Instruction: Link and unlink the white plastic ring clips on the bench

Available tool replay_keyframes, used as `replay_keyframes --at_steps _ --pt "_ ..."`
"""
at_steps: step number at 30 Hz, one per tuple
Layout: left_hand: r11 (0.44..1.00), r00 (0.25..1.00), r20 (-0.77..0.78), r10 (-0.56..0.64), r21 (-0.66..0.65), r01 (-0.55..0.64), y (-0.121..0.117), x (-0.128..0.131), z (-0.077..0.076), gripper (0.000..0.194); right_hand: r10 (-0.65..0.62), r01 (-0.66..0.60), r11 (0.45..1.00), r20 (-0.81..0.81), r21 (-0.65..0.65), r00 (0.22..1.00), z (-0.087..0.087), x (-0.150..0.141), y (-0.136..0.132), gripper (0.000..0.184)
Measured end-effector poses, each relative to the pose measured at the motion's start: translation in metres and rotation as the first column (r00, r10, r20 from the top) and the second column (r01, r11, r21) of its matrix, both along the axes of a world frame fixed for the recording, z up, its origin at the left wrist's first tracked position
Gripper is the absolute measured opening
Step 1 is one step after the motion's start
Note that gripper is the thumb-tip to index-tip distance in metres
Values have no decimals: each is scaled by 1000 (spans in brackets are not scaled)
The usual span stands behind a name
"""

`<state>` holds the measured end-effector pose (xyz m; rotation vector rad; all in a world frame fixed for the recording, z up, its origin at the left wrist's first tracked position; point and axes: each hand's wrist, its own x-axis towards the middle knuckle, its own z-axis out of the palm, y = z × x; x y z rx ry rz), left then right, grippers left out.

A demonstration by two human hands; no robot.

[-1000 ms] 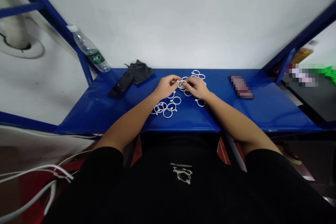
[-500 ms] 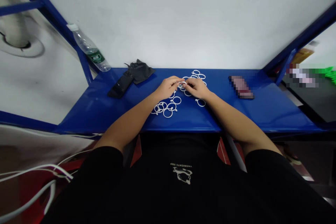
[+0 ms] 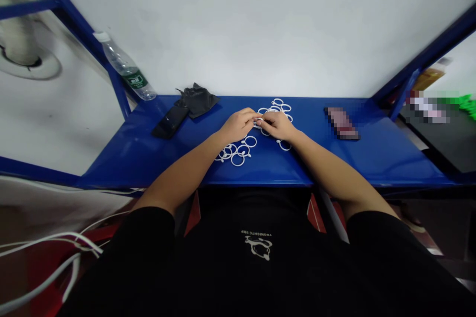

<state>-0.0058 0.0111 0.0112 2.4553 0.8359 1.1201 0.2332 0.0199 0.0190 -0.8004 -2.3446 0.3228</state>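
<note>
My left hand (image 3: pixel 239 125) and my right hand (image 3: pixel 278 125) meet over the middle of the blue table, fingertips pinched together. Between them is a thin white ring (image 3: pixel 258 119), mostly covered by the fingers. More white rings, each with a small knob on its edge, lie around the hands. One loose pile (image 3: pixel 286 111) is behind and beneath my right hand. A nearer group (image 3: pixel 238 165) rests in front of my left hand. A single ring (image 3: pixel 285 150) lies by my right wrist.
Left on the blue table (image 3: pixel 130 158) are a black phone-like slab (image 3: pixel 171 121) and a crumpled black plastic bag (image 3: pixel 202 100). A clear bottle (image 3: pixel 136 79) leans at the back left corner. A blurred-out flat object (image 3: pixel 341 123) lies right. Blue frame bars flank both sides.
My left fingers have curled in slightly and closed around the white ring, so less of it shows. Both hands stay in the same place, and the loose rings have barely shifted.
</note>
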Motion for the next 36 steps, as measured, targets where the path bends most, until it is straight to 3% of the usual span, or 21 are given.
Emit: replay_keyframes --at_steps 6,14,21,28,31,33,36 --pt "999 1000 -8 28 -34 -29 -4 0 8 42 13 -14 1000 56 10 998 2 -3 -3 63" --pt "998 998 2 56 -13 -56 0 0 4 49 14 -16 1000 58 25 998 0 -2 -2 48" --pt "993 993 8 122 -7 -122 -9 2 4 40 -133 133 991 6 -2 991 1 6 4 30" --pt "994 991 -71 111 10 -111 -11 2 5 30 -207 224 973 210 -61 956 24 32 10 29" --pt "997 990 -116 76 -12 -78 -10 2 3 27 -153 214 961 305 -177 940 36 57 13 14" --pt "997 990 -133 55 -42 -61 -9 2 1 27 -28 159 932 373 -325 927 40 70 14 19" --pt "991 985 -171 31 -121 -52 -6 1 -1 28 67 140 887 422 -440 904 38 75 13 25"
